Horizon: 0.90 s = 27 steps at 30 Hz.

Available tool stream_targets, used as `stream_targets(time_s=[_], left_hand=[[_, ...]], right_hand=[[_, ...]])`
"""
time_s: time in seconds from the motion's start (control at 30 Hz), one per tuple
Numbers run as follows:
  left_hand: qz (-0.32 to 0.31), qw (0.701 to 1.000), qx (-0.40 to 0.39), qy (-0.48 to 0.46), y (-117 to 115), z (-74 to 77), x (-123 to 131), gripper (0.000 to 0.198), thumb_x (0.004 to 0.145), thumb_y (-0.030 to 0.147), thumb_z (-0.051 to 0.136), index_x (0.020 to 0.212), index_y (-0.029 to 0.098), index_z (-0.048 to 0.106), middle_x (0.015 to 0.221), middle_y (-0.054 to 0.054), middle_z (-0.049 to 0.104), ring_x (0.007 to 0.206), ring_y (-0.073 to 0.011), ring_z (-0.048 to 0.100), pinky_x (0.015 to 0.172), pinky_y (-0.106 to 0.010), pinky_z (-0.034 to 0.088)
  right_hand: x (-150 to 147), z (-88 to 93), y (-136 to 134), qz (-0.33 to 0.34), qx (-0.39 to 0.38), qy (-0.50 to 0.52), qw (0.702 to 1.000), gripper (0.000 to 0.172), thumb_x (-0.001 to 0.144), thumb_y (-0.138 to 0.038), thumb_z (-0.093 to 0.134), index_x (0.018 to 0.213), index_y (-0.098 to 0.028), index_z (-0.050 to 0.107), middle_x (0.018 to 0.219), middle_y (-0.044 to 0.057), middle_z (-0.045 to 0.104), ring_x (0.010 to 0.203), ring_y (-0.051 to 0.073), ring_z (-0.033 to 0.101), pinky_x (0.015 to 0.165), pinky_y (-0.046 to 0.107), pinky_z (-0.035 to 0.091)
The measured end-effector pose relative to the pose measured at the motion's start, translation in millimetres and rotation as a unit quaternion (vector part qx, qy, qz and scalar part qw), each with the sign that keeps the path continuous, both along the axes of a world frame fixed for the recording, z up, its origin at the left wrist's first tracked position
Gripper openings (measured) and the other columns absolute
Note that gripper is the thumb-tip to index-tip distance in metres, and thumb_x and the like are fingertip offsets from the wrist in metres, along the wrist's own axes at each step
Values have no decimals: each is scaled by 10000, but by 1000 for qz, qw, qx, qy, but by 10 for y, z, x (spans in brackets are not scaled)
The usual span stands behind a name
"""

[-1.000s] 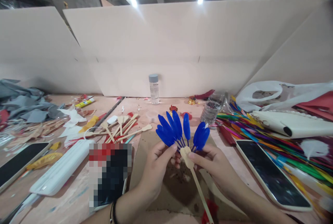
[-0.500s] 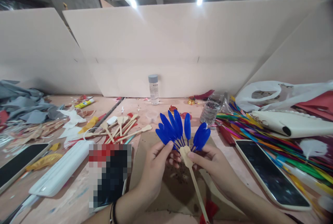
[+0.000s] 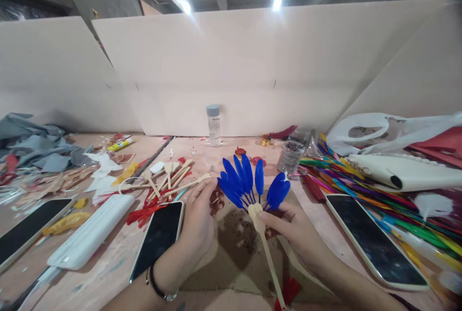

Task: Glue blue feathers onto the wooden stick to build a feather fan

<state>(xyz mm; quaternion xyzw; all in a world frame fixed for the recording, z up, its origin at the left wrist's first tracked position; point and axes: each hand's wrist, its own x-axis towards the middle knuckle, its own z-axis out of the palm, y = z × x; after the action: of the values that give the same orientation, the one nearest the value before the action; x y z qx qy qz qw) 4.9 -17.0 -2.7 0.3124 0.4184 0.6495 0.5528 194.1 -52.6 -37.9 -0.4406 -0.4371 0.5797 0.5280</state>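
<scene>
Blue feathers (image 3: pixel 249 183) stand in a fan at the flat head of a wooden stick (image 3: pixel 267 259), held above a brown cardboard sheet (image 3: pixel 231 253) on the counter (image 3: pixel 101 277). The right hand (image 3: pixel 292 226) is closed on the stick, pinching it just under the feathers. The left hand (image 3: pixel 198 212) is apart from it, with fingers curled at a pile of wooden sticks (image 3: pixel 168 176); I cannot tell if it grips one. A black phone (image 3: pixel 157 239) lies just beside its wrist.

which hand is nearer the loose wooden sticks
Left. The left hand is at the edge of the wooden sticks; the right hand sits farther right, holding the feather fan.
</scene>
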Motion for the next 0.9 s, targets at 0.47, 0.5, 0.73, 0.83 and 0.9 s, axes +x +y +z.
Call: stream_targets(time_s=[0.47,0.5,0.73,0.83,0.9], left_hand=[[-149,985,43,77,-79,-80,86,266,710,301,906,899,159,783,822,-30,750,676,-130,588,624,-231,484],[-148,985,45,78,-77,-88,86,253,710,292,903,890,159,785,817,-29,751,674,-130,585,627,-232,483],[-125,987,56,89,-58,-75,61,149,733,255,858,805,162,767,749,-13,706,627,-119,531,599,-227,454],[-113,991,52,56,-35,-67,44,156,706,242,860,784,159,753,736,-11,697,625,-124,547,584,-228,455],[-96,993,49,38,-2,-68,24,172,685,235,866,782,158,746,742,-11,696,631,-127,564,584,-231,461]], right_hand=[[-25,-34,21,-8,14,-1,1000,436,656,-532,936,847,-158,819,750,43,731,635,144,601,543,247,507],[-24,-40,23,-9,13,-3,1000,441,652,-532,937,849,-156,818,757,47,734,638,146,601,543,248,506],[-26,-67,23,-3,21,3,1000,411,681,-521,926,856,-165,818,742,38,725,631,139,594,547,244,511],[-33,-75,20,0,13,7,1000,419,659,-530,935,847,-173,820,762,44,736,645,149,604,544,250,526],[-39,-81,14,0,10,6,1000,414,658,-532,936,840,-177,824,751,44,735,643,152,605,544,253,533]])
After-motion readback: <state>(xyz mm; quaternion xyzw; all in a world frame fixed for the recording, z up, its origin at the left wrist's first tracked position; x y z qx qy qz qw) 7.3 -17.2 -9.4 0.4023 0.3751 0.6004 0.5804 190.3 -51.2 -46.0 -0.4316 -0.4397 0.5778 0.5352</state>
